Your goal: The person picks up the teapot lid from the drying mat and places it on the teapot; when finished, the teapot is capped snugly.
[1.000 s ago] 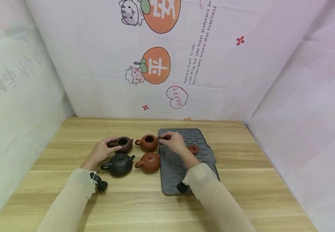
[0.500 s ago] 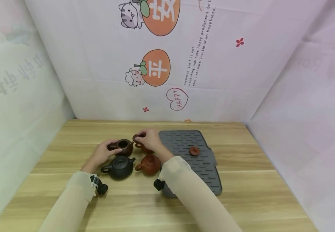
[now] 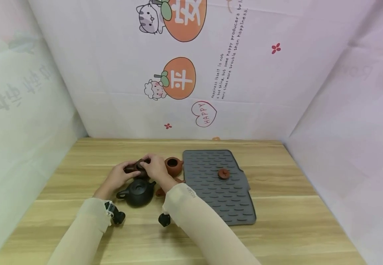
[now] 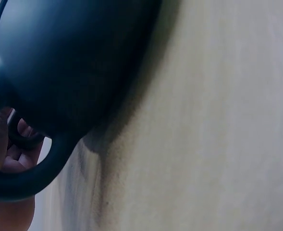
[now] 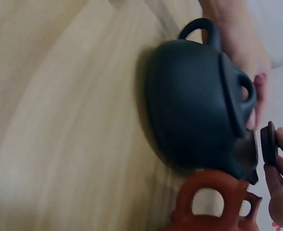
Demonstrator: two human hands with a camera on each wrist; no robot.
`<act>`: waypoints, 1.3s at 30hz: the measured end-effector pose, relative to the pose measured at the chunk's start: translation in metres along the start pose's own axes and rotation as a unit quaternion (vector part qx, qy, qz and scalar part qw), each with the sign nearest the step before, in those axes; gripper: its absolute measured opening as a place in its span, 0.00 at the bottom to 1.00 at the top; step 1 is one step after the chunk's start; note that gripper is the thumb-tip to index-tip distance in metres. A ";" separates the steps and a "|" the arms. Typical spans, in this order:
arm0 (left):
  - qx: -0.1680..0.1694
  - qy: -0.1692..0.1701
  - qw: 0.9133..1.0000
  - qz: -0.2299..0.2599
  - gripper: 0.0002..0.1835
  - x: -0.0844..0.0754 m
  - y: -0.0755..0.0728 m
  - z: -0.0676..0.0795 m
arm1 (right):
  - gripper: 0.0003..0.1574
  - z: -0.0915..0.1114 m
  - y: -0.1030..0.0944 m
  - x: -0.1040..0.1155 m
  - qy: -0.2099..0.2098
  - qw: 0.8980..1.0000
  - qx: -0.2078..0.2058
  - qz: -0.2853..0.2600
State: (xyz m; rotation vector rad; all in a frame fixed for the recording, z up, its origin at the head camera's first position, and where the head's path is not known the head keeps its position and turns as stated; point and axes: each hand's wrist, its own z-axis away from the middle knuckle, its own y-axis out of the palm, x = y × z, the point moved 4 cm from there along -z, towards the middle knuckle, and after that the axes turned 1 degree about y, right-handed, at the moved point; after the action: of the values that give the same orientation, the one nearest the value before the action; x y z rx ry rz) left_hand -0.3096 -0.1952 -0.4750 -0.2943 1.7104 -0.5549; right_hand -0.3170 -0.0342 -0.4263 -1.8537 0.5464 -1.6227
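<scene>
At the left, the left hand (image 3: 116, 179) stays put, its grip curled round the handle side of the brown teapot (image 3: 142, 173), which stands on the table (image 3: 277, 228) beyond the black teapot (image 3: 139, 195), handle to the left, long axis running left to right. Half a second ago the right hand (image 3: 155, 170) was over the open red teapot (image 3: 174, 168); now it is farther left, fingertips pinching the dark lid (image 5: 269, 144) just above the brown teapot. The open red teapot, spout pointing right, shows again; the red lid (image 3: 223, 174) lies unmoved on the grey mat (image 3: 204, 162)
</scene>
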 end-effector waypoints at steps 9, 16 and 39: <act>-0.015 0.014 1.000 0.011 0.30 -0.002 0.003 -0.005 | 0.10 -0.002 0.006 0.001 0.019 0.999 -0.008 0.025; -0.013 0.008 1.000 0.010 0.31 -0.003 0.005 -0.007 | 0.09 -0.001 0.007 0.000 0.007 0.999 -0.021 0.049; 0.046 0.027 0.994 -0.091 0.37 -0.045 -0.003 -0.006 | 0.21 0.015 -0.077 -0.031 -0.020 0.999 0.025 0.028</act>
State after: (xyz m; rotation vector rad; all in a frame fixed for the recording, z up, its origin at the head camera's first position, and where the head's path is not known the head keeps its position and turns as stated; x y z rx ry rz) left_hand -0.3064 -0.1747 -0.4350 -0.3749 1.7143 -0.7793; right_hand -0.3142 0.0449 -0.3971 -1.8143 0.5304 -1.5452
